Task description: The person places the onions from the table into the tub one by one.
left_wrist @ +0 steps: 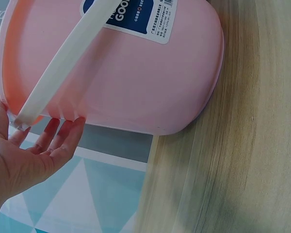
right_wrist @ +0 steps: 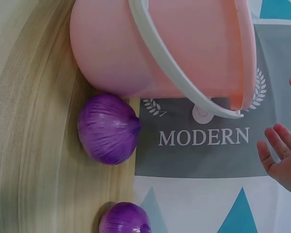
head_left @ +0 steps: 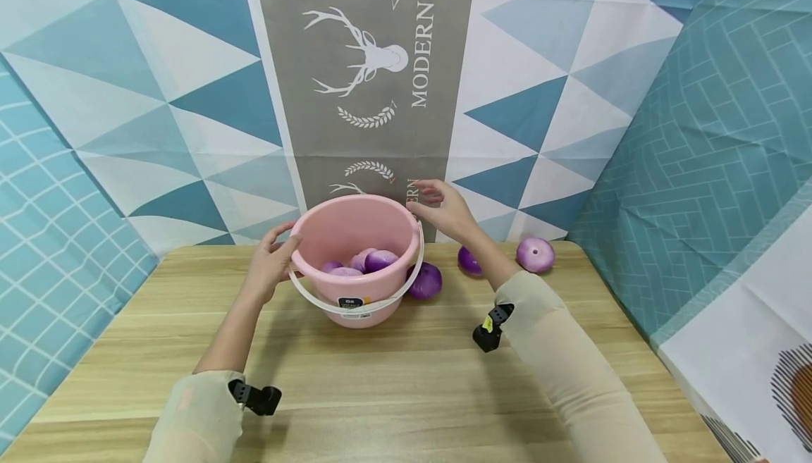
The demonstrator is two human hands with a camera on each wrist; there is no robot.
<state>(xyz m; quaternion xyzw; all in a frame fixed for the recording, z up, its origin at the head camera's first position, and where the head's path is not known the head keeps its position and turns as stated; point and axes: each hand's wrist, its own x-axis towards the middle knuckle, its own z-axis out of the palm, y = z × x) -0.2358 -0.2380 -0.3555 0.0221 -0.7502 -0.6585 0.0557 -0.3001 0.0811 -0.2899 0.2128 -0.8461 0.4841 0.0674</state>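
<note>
A pink bucket (head_left: 374,297) with a white handle (head_left: 387,302) stands on the table, with several purple onions (head_left: 380,260) inside. At the bucket's left rim, my left hand (head_left: 269,266) holds on beside the handle's end. The left wrist view shows its fingertips (left_wrist: 77,121) against the outer wall and the thumb by the rim. Just off the right rim is my right hand (head_left: 447,213), fingers loosely bent and nothing in them. The right wrist view shows a gap between this hand (right_wrist: 283,158) and the bucket (right_wrist: 116,53). Beside the bucket's right side lies another purple onion (head_left: 425,281).
Further right on the wooden table (head_left: 380,392), a purple onion (head_left: 469,261) is partly hidden behind the right forearm. A paler onion (head_left: 536,254) lies near the back right corner. A patterned cloth (head_left: 374,96) hangs close behind the bucket.
</note>
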